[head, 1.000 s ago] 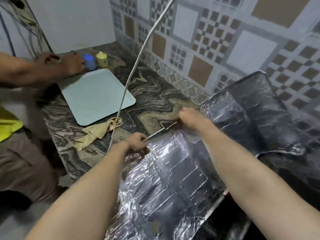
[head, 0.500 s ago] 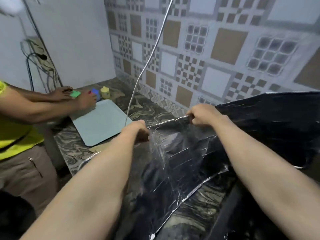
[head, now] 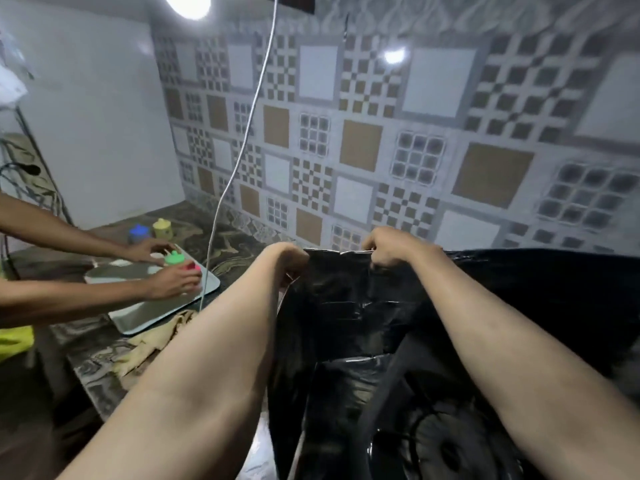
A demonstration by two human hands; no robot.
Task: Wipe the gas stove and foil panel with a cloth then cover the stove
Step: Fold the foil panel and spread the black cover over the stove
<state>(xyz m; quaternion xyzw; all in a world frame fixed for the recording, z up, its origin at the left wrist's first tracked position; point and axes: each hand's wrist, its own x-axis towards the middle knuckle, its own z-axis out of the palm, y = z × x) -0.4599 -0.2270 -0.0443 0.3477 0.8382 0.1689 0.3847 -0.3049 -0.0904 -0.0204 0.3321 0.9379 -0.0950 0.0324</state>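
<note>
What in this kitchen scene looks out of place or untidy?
A beige cloth lies crumpled on the counter, partly under the tray. A white cable dangles down across the work area.

One foil panel (head: 346, 306), one gas stove (head: 450, 445), one cloth (head: 156, 341), one tray (head: 156, 313), four small coloured containers (head: 173, 258) (blue, yellow, green, pink), one hanging cord (head: 239, 157), four hands.

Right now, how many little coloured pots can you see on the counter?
4: blue pot and yellow pot by the wall, green pot and pink pot on the tray. Others may be hidden.
</note>
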